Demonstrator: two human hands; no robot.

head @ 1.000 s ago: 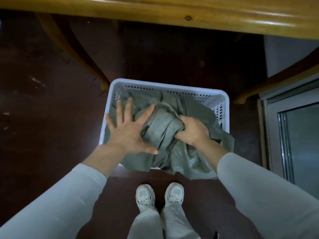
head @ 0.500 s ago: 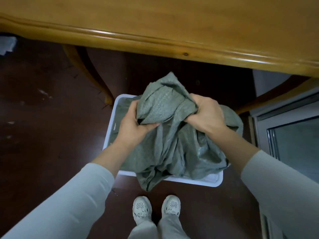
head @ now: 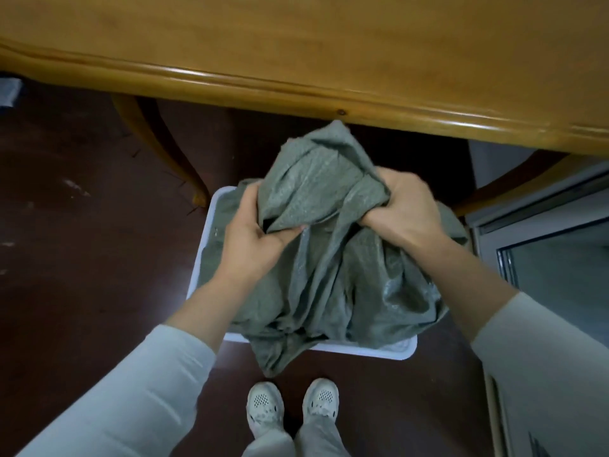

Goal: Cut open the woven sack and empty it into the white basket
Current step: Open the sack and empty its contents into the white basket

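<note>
Head view: I see left hand (head: 250, 240) and right hand (head: 403, 211) both clamped on the crumpled grey-green woven sack (head: 329, 258), bunched over the white basket (head: 389, 351) on the dark floor, one fold spilling over its near rim. Wooden table (head: 329, 54) edge above, white shoes (head: 293, 407) below.

Sack (head: 329, 258) bunched over basket (head: 400, 352) on floor (head: 82, 258), before table (head: 296, 44), shoes (head: 293, 407) nearest.

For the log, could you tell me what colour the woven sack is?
Grey-green woven sack, seen best in the head view.
</note>
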